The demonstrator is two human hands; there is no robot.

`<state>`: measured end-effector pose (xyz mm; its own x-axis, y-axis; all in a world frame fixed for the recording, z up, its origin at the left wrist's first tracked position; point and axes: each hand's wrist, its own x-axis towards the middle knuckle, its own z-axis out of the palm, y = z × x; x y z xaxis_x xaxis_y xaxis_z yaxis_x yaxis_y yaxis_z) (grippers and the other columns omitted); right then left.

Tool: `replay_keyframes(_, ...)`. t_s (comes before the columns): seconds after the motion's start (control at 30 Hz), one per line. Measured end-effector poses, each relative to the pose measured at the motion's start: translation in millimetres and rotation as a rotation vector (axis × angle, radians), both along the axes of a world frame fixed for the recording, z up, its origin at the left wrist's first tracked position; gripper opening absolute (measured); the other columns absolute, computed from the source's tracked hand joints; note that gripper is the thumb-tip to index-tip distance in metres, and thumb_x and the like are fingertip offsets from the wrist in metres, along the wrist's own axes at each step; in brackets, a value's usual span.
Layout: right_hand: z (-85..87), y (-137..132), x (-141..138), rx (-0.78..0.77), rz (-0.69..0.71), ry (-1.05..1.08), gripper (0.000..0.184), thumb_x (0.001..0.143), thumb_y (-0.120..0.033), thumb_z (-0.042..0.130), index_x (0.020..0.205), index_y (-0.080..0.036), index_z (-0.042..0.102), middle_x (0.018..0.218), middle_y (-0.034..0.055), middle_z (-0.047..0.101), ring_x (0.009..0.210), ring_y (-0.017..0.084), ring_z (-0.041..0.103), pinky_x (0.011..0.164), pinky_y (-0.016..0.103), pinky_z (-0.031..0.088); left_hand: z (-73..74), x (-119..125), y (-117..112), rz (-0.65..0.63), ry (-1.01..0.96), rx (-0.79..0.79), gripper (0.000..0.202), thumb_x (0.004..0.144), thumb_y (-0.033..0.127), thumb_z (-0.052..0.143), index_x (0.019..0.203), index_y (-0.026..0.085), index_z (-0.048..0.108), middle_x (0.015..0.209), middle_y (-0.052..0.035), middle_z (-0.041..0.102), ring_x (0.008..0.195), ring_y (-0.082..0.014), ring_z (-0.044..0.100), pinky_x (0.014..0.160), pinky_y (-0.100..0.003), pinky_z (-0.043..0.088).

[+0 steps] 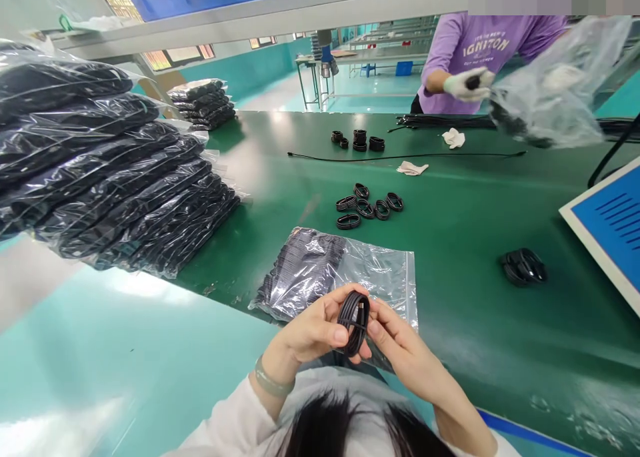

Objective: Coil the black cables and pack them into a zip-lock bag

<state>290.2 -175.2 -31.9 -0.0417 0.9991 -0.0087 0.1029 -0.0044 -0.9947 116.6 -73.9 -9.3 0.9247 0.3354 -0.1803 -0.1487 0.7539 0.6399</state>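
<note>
Cable coil [354, 322] pinched between both hands, left hand [315, 330] and right hand [400, 353] gripping it, just above the bag [385, 273] on the table [465, 243].

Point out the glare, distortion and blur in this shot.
Head view: light glares white off the stacked plastic bags and the far green table; the wide lens bows the shelf edge; the coiled black cable held between left hand and right hand is sharp; the co-worker's clear bag looks soft.
</note>
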Motion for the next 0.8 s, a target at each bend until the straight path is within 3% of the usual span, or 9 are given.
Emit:
replay_keyframes(0.13, -1.2, 2, -5, -0.042, 0.086, 0.203, 0.037, 0.102, -0.053, 0.045, 0.116, -0.025, 0.064, 0.100, 0.0046, 0.064, 0.093, 0.020, 0.061, 0.089, 0.035, 0.050, -4.5, 2, -2, -0.019, -0.062, -0.040, 0.072, 0.063, 0.029, 0.091, 0.124, 0.025, 0.054, 0.090, -0.0032, 0.070, 0.071, -0.0210, 0.075, 0.056, -0.023, 0.061)
replay_keyframes(0.23, -2.1, 3, -10, -0.127, 0.145, 0.402, 0.044, 0.100, -0.058, 0.047, 0.128, -0.026, 0.058, 0.088, 0.0025, 0.063, 0.075, 0.017, 0.061, 0.077, 0.033, 0.053, -5.6, 2, -2, -0.028, -0.090, -0.044, 0.069, 0.065, 0.029, 0.090, 0.124, 0.026, 0.056, 0.088, -0.0028, 0.071, 0.073, -0.0209, 0.075, 0.058, -0.024, 0.061)
replay_keyframes(0.37, -3.5, 1, -12, -0.176, 0.013, 0.439, 0.045, 0.096, -0.060, 0.054, 0.123, -0.024, 0.056, 0.076, -0.0018, 0.058, 0.061, 0.012, 0.052, 0.058, 0.025, 0.043, 3.1, 1, -1, -0.002, -0.017, 0.056, 0.079, 0.064, 0.027, 0.090, 0.134, 0.030, 0.055, 0.094, -0.0028, 0.070, 0.078, -0.0203, 0.074, 0.062, -0.026, 0.061)
replay_keyframes(0.43, -3.6, -2, -11, -0.169, -0.147, 0.361, 0.039, 0.096, -0.060, 0.054, 0.113, -0.024, 0.056, 0.072, -0.0036, 0.054, 0.061, 0.012, 0.050, 0.059, 0.024, 0.042, 11.7, 2, -4, 0.042, 0.121, 0.218, 0.092, 0.062, 0.023, 0.091, 0.143, 0.033, 0.049, 0.109, -0.0049, 0.069, 0.085, -0.0202, 0.072, 0.069, -0.029, 0.060)
replay_keyframes(0.5, -2.3, -5, -10, -0.143, -0.274, 0.277, 0.037, 0.097, -0.060, 0.051, 0.109, -0.025, 0.056, 0.068, -0.0046, 0.051, 0.063, 0.013, 0.051, 0.063, 0.025, 0.044, 20.9, 4, -8, 0.126, 0.328, 0.489, 0.097, 0.064, 0.018, 0.089, 0.149, 0.037, 0.044, 0.125, -0.0054, 0.064, 0.095, -0.0200, 0.069, 0.080, -0.031, 0.058)
replay_keyframes(0.57, 0.7, -6, -10, -0.115, -0.288, 0.261, 0.039, 0.096, -0.059, 0.053, 0.114, -0.025, 0.057, 0.074, -0.0022, 0.058, 0.070, 0.015, 0.055, 0.068, 0.026, 0.047, 28.1, 8, -13, 0.213, 0.509, 0.777, 0.091, 0.071, 0.016, 0.083, 0.150, 0.038, 0.043, 0.129, -0.0044, 0.063, 0.104, -0.0206, 0.064, 0.092, -0.034, 0.054)
replay_keyframes(0.63, 4.4, -4, -10, -0.107, -0.243, 0.309, 0.041, 0.093, -0.058, 0.059, 0.116, -0.024, 0.060, 0.091, 0.0020, 0.065, 0.076, 0.016, 0.058, 0.071, 0.027, 0.049, 31.9, 9, -18, 0.253, 0.590, 0.948, 0.087, 0.075, 0.019, 0.079, 0.151, 0.038, 0.041, 0.128, -0.0039, 0.064, 0.106, -0.0214, 0.062, 0.098, -0.038, 0.050)
replay_keyframes(0.7, 7.4, 0, -8, -0.131, -0.239, 0.353, 0.041, 0.091, -0.057, 0.063, 0.114, -0.023, 0.064, 0.096, 0.0030, 0.067, 0.073, 0.014, 0.057, 0.068, 0.026, 0.048, 31.8, 8, -18, 0.240, 0.582, 0.946, 0.093, 0.073, 0.023, 0.083, 0.152, 0.038, 0.038, 0.133, -0.0052, 0.060, 0.102, -0.0204, 0.062, 0.097, -0.039, 0.050)
replay_keyframes(0.8, 9.3, 3, -1, -0.199, -0.241, 0.420, 0.042, 0.091, -0.057, 0.064, 0.109, -0.020, 0.070, 0.083, 0.0014, 0.066, 0.064, 0.010, 0.049, 0.061, 0.023, 0.043, 26.6, 1, -13, 0.140, 0.462, 0.667, 0.095, 0.070, 0.031, 0.087, 0.152, 0.037, 0.039, 0.145, -0.0102, 0.047, 0.095, -0.0179, 0.062, 0.086, -0.036, 0.055)
